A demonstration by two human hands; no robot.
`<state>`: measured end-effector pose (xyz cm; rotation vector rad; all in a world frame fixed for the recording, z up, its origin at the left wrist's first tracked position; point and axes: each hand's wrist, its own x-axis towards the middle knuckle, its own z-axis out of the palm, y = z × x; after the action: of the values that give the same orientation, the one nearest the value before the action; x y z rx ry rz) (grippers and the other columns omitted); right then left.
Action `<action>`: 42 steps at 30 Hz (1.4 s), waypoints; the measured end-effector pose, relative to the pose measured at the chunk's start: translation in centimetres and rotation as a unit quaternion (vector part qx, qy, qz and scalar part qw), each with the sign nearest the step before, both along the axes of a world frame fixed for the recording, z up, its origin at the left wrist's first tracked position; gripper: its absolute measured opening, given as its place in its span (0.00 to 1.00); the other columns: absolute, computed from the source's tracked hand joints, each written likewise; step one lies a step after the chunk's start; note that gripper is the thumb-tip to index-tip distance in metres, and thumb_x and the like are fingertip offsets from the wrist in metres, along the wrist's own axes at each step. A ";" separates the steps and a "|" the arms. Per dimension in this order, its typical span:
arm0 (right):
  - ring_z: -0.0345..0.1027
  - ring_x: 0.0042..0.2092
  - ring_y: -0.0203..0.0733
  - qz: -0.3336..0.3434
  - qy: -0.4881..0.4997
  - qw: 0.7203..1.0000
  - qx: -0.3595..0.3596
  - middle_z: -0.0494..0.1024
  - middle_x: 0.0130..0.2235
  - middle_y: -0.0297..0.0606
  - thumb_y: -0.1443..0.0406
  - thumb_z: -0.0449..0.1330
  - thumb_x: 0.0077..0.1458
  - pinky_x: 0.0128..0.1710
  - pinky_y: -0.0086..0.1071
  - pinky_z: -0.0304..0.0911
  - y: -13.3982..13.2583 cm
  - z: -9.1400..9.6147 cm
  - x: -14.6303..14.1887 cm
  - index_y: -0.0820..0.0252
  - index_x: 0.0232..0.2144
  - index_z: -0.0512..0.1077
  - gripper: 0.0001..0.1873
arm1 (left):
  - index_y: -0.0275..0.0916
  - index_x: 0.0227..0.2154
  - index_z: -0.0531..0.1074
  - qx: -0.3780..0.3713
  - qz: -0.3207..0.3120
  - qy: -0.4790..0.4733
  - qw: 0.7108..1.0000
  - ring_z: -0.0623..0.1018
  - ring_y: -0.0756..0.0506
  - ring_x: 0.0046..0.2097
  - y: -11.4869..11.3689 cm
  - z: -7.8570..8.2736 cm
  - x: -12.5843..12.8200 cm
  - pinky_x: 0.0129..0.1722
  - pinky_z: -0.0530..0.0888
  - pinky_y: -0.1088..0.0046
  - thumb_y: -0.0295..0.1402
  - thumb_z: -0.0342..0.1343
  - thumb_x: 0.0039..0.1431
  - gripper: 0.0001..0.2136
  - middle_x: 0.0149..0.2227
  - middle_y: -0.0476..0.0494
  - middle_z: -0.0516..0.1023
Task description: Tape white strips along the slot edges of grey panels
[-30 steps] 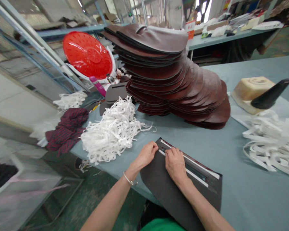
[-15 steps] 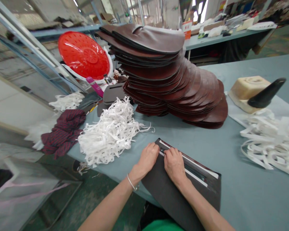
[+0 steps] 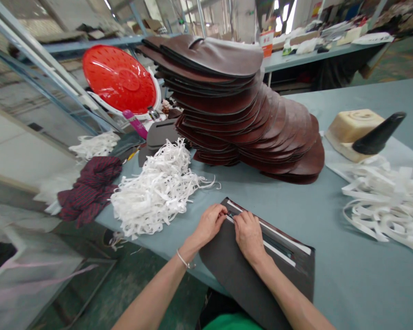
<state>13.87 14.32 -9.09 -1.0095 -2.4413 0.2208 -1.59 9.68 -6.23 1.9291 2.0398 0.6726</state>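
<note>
Diagonally laid panel (image 3: 239,279), slotted edge (image 3: 285,236) outward

head view | worn on head | faces forward and down | close above worktable (image 3: 333,206)

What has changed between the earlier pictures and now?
Little: the left hand swung slightly toward the right hand, then partly back, and the view shifted slightly. No clear grasp or release shows. Both hands stay at the dark panel; the brown stack looks unchanged.
</note>
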 end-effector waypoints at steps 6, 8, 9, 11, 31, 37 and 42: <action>0.57 0.40 0.43 0.028 -0.020 0.999 0.030 0.68 0.36 0.40 0.71 0.51 0.58 0.42 0.35 0.54 -0.5 0.1 0.0 0.61 0.38 0.71 0.09 | 0.44 0.43 0.72 0.051 -0.024 -0.031 0.998 0.71 0.47 0.43 -1.2 -0.8 0.1 0.45 0.69 0.67 0.29 0.47 0.63 0.11 0.39 0.45 0.71; 0.57 0.40 0.43 0.031 -0.029 0.998 0.039 0.68 0.36 0.40 0.71 0.51 0.58 0.41 0.36 0.54 -0.6 0.3 -0.1 0.62 0.37 0.71 0.09 | 0.43 0.44 0.71 0.064 -0.029 -0.006 0.998 0.70 0.47 0.44 -1.6 -1.1 0.2 0.46 0.69 0.66 0.30 0.47 0.63 0.11 0.40 0.44 0.71; 0.57 0.40 0.44 0.033 -0.035 0.998 0.044 0.68 0.36 0.41 0.71 0.51 0.58 0.41 0.37 0.55 -0.7 0.4 -0.1 0.62 0.36 0.71 0.09 | 0.43 0.44 0.71 0.069 -0.033 0.009 0.997 0.70 0.46 0.45 -1.7 -1.1 0.2 0.47 0.69 0.65 0.30 0.46 0.64 0.11 0.41 0.44 0.70; 0.57 0.40 0.45 0.039 -0.046 0.997 0.056 0.68 0.36 0.41 0.72 0.51 0.57 0.40 0.37 0.55 -0.8 0.6 -0.2 0.63 0.36 0.71 0.09 | 0.42 0.45 0.71 0.074 -0.045 0.045 0.995 0.70 0.46 0.46 -2.0 -1.1 0.3 0.47 0.69 0.64 0.30 0.45 0.64 0.12 0.42 0.43 0.70; 0.58 0.39 0.45 0.076 -0.060 0.993 0.060 0.68 0.36 0.44 0.74 0.48 0.58 0.39 0.39 0.60 -1.5 1.0 3.1 0.67 0.42 0.70 0.13 | 0.37 0.55 0.62 0.078 -0.114 0.140 0.980 0.66 0.43 0.57 -3.4 -1.2 2.2 0.54 0.67 0.61 0.26 0.42 0.64 0.17 0.52 0.40 0.70; 0.59 0.42 0.44 0.078 0.002 0.996 0.041 0.68 0.38 0.44 0.72 0.47 0.60 0.41 0.39 0.60 -1.7 -0.1 7.7 0.65 0.44 0.68 0.13 | 0.36 0.56 0.60 0.082 -0.105 0.125 0.983 0.66 0.43 0.57 -4.0 -1.4 2.3 0.55 0.67 0.59 0.26 0.42 0.64 0.18 0.53 0.38 0.69; 0.61 0.40 0.42 0.065 0.024 0.997 0.025 0.69 0.37 0.42 0.72 0.48 0.59 0.42 0.38 0.60 -1.7 -0.2 8.6 0.63 0.42 0.69 0.12 | 0.39 0.54 0.62 0.096 -0.100 0.118 0.983 0.66 0.43 0.58 -4.1 -1.5 2.3 0.55 0.67 0.59 0.25 0.43 0.63 0.18 0.52 0.38 0.70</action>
<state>22.50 12.63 -9.30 -0.8169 -2.4574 0.2248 0.70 5.62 -7.70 2.3893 1.9318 0.6385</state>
